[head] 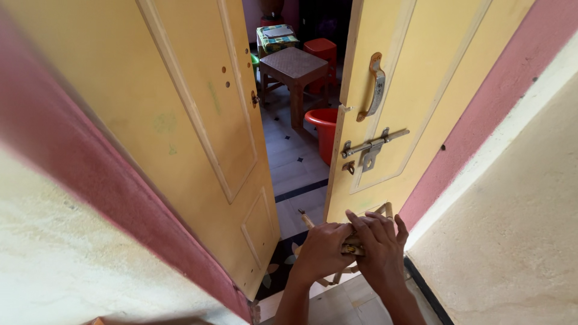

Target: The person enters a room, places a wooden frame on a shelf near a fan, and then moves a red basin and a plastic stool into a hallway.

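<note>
My left hand point(322, 253) and my right hand point(378, 250) are pressed together low in front of a yellow double door. Both are closed around a bundle of thin wooden sticks point(350, 245). Stick ends poke out above the hands, one point(307, 220) to the left and one point(388, 210) to the right, and more show below. The right door leaf point(415, 90) stands just behind the hands. What binds the sticks is hidden by my fingers.
The left door leaf point(180, 108) is swung ajar, leaving a gap onto a tiled room. The right leaf carries a handle point(374, 87) and a sliding bolt point(373, 144). Inside stand a brown table point(294, 65), a red bucket point(322, 129) and a red stool point(320, 49). Pink door frame on both sides.
</note>
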